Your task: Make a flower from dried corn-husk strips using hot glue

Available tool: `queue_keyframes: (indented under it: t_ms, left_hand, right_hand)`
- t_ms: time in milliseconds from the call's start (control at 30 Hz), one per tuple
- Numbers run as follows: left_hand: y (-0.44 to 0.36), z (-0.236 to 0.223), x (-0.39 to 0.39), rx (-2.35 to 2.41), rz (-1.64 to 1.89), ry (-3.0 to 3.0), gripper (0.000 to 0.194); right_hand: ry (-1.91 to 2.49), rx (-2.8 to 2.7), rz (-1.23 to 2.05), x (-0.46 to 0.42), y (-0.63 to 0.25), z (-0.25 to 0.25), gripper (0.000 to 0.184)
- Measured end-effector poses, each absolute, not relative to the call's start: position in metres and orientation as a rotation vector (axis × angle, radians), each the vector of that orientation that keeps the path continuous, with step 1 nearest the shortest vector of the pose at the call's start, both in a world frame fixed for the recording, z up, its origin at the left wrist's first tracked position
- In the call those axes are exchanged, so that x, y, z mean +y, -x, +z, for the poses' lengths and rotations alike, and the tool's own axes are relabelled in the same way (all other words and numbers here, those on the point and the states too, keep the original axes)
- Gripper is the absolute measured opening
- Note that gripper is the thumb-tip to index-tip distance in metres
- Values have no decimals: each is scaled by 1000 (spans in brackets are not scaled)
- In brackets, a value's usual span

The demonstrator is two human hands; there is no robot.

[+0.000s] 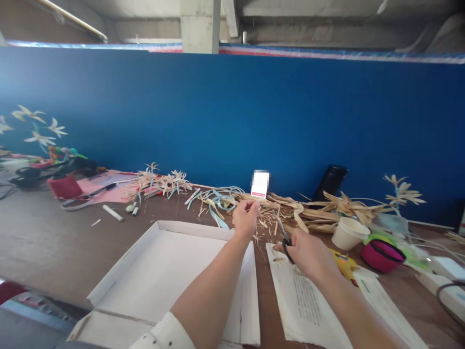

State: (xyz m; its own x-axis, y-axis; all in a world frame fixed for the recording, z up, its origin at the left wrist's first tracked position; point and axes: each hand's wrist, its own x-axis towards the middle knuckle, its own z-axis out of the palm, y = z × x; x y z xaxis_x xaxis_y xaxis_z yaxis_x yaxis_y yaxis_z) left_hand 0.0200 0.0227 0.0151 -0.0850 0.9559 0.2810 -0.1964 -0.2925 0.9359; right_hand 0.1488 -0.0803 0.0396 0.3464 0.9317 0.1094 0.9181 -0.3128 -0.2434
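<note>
A pair of black-handled scissors (287,248) is in my right hand (309,253), with the blades pointing away toward the scraps. My left hand (246,219) is closed in a pinch beside the open box. Whatever sits between those fingertips is too small to make out. Just beyond both hands lie scattered dry straw-coloured husk scraps (264,224) and longer dried husk strips (319,213). Pale blue ribbon-like strips (220,199) curl to the left of my left hand. Under my right hand is a white printed paper bag (296,295).
An open white cardboard box (181,261) fills the front middle. To the right stand a paper cup (349,233), a magenta pouch (382,255) and a power strip (441,286). A lit phone (260,184) leans at the back. Husk flowers (173,182) lie left on pink paper (105,189).
</note>
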Motion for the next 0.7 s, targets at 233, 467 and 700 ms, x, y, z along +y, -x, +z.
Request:
queue_keyframes:
  t_ms: [233, 467, 700]
  left_hand:
    - [-24, 8, 20, 808, 1421, -1530, 16]
    - [-22, 3, 28, 916, 1440, -1549, 15]
    - [-22, 5, 27, 935, 1415, -1481, 13]
  right_hand:
    - [2219, -1879, 235, -48, -118, 30, 9]
    - [2210, -2008, 139, -36, -104, 25, 21]
    - [2247, -2136, -52, -37, -87, 15, 26]
